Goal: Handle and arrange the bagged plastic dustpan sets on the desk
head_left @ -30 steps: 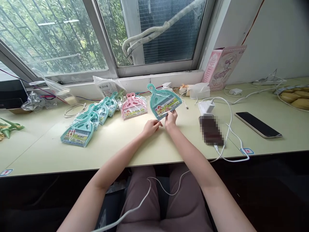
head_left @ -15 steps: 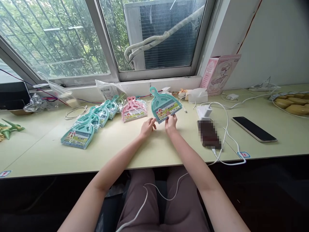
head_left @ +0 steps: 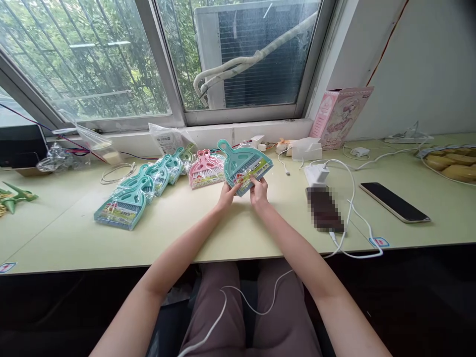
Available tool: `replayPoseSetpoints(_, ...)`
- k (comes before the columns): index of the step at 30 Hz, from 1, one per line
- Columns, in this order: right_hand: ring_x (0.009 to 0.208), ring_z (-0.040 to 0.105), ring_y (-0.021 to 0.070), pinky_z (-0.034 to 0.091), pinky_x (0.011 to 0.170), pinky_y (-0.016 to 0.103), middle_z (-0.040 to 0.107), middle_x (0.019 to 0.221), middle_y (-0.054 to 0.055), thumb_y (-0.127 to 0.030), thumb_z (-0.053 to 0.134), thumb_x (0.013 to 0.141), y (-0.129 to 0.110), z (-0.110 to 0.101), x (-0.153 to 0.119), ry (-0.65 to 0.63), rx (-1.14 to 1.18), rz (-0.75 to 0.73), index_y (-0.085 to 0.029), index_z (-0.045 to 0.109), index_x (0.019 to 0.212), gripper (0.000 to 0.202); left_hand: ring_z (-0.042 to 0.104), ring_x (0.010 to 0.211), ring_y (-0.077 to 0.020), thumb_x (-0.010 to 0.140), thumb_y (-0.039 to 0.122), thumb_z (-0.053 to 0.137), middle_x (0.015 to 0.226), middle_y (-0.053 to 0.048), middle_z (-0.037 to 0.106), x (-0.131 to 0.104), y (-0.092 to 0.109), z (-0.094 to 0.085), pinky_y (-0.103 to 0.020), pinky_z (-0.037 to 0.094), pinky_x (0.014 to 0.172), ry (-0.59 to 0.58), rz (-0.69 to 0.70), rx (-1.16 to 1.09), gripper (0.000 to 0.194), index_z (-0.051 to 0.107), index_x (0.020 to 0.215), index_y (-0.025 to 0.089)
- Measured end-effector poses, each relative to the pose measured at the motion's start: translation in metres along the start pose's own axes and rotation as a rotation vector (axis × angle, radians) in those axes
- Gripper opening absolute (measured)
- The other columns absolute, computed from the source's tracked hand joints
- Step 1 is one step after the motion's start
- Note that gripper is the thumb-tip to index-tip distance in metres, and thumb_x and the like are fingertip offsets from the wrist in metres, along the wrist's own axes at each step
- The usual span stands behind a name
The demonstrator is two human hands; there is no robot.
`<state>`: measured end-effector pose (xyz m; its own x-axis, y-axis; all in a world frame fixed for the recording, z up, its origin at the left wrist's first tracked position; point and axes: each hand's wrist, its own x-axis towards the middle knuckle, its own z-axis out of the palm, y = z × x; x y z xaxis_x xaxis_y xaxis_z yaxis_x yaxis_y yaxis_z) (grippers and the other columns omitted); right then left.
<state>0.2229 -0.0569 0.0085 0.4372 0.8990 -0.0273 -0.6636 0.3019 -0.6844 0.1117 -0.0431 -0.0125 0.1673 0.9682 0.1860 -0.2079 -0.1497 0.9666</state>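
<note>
Both my left hand (head_left: 226, 197) and right hand (head_left: 259, 193) pinch the wrapped teal dustpan (head_left: 238, 159) low down, so slick film (head_left: 250, 169) could let its raised handle (head_left: 224, 145) tip back.

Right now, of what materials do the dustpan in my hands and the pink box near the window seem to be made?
The dustpan is probably hard, smooth plastic: even teal colour, rounded moulded edges. Its clear wrapper looks like thin plastic film, with shiny creases. The pink box looks like printed, perhaps matt cardboard: flat panels, straight edges.
</note>
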Motion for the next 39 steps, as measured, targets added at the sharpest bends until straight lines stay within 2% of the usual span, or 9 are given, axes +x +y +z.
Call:
replayPoseSetpoints(3,0.082,0.068,0.0144,0.056,0.081,0.028,0.071,0.084,0.000,-0.015,0.066,0.071,0.000,0.001,-0.001,-0.016,0.014,0.026,-0.018,0.063,0.094,0.023,0.065,0.092,-0.0235,0.067,0.046,0.079,0.112,-0.012,0.068,0.001,-0.001,-0.002,-0.029,0.053,0.063,0.035,0.005,0.004,0.062,0.052,0.114,0.015)
replayPoseSetpoints(8,0.080,0.066,0.0131,0.055,0.077,0.025,0.070,0.083,-0.001,-0.011,0.060,0.070,0.000,0.001,-0.001,-0.019,0.018,0.051,-0.018,0.062,0.095,0.026,0.065,0.085,-0.0205,0.069,0.043,0.077,0.111,-0.012,0.067,-0.001,0.000,-0.002,-0.028,0.053,0.058,0.021,0.032,0.018,0.059,0.050,0.114,0.016)
replayPoseSetpoints(12,0.076,0.065,0.0120,0.053,0.072,0.023,0.069,0.080,-0.002,-0.010,0.059,0.069,-0.002,0.001,-0.001,0.012,0.029,0.065,-0.018,0.061,0.094,0.026,0.065,0.084,-0.0197,0.069,0.042,0.078,0.112,-0.012,0.066,-0.001,0.000,-0.001,-0.029,0.056,0.059,0.003,0.004,0.003,0.057,0.048,0.111,0.017)
replayPoseSetpoints(20,0.078,0.065,0.0130,0.054,0.072,0.024,0.069,0.080,-0.002,-0.013,0.060,0.069,0.001,0.000,0.000,-0.016,0.020,0.038,-0.020,0.061,0.095,0.026,0.067,0.082,-0.0194,0.074,0.040,0.075,0.116,-0.014,0.066,-0.004,0.003,-0.001,-0.031,0.058,0.058,-0.009,0.030,0.026,0.054,0.047,0.115,0.016)
replayPoseSetpoints(24,0.074,0.064,0.0128,0.053,0.069,0.024,0.068,0.077,-0.003,-0.013,0.060,0.069,-0.001,-0.001,0.000,-0.025,0.002,0.057,-0.019,0.061,0.093,0.025,0.068,0.064,-0.0168,0.075,0.042,0.074,0.117,-0.014,0.065,-0.008,0.008,0.002,-0.035,0.060,0.057,-0.038,-0.011,-0.003,0.057,0.042,0.115,0.017)
replayPoseSetpoints(27,0.075,0.065,0.0130,0.054,0.070,0.025,0.068,0.076,-0.003,-0.012,0.061,0.069,-0.002,0.000,0.000,-0.025,0.002,0.060,-0.019,0.062,0.093,0.025,0.068,0.057,-0.0160,0.077,0.044,0.073,0.116,-0.014,0.066,-0.011,0.011,0.002,-0.035,0.059,0.055,-0.051,-0.018,0.004,0.058,0.040,0.116,0.018)
replayPoseSetpoints(32,0.079,0.066,0.0141,0.056,0.073,0.027,0.068,0.078,-0.003,-0.012,0.063,0.070,-0.001,-0.002,0.002,-0.048,-0.018,0.053,-0.021,0.062,0.095,0.027,0.069,0.061,-0.0162,0.078,0.045,0.073,0.114,-0.013,0.067,-0.012,0.013,0.003,-0.034,0.060,0.058,-0.069,-0.008,0.003,0.058,0.039,0.117,0.019)
replayPoseSetpoints(39,0.081,0.068,0.0141,0.058,0.079,0.029,0.069,0.080,-0.002,-0.010,0.064,0.071,-0.003,-0.001,0.003,-0.043,0.016,0.071,-0.021,0.062,0.098,0.029,0.067,0.055,-0.0140,0.078,0.048,0.070,0.118,-0.013,0.066,-0.012,0.012,0.005,-0.033,0.059,0.052,-0.074,0.008,0.037,0.059,0.036,0.117,0.019)
